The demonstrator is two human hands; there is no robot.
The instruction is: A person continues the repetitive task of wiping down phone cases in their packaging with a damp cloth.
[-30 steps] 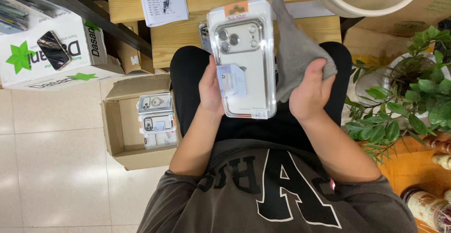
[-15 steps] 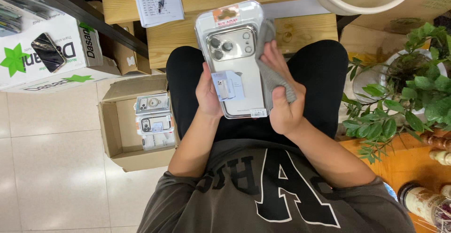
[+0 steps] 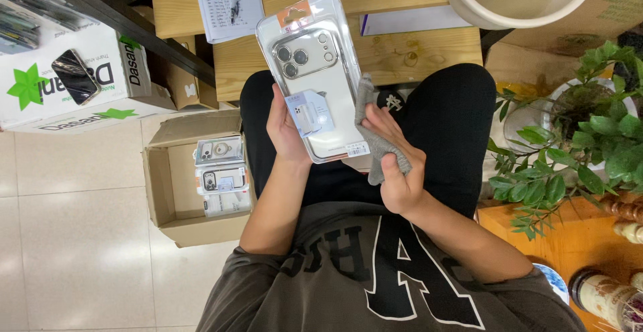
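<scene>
our left hand is closed around the left edge of a clear blister pack with a phone case inside, thumb lying across its front, holding it tilted above our lap. our right hand is curled shut on a grey cloth, pressing it against the pack's right edge near the lower corner.

we judge the grip one-sided: only the left hand really carries the pack, so a firm rub from the cloth could twist it out of our fingers and send it down to the tiled floor. the slick plastic would make that easier. the small label on the front may also catch on the cloth and lift, though we cannot tell how well it is stuck.

just beyond the pack is a wooden table with a paper sheet and pen. to our left an open cardboard box holds more packs; a dropped one could land there or miss. a leafy plant stands to our right, near enough for an elbow to brush.
</scene>
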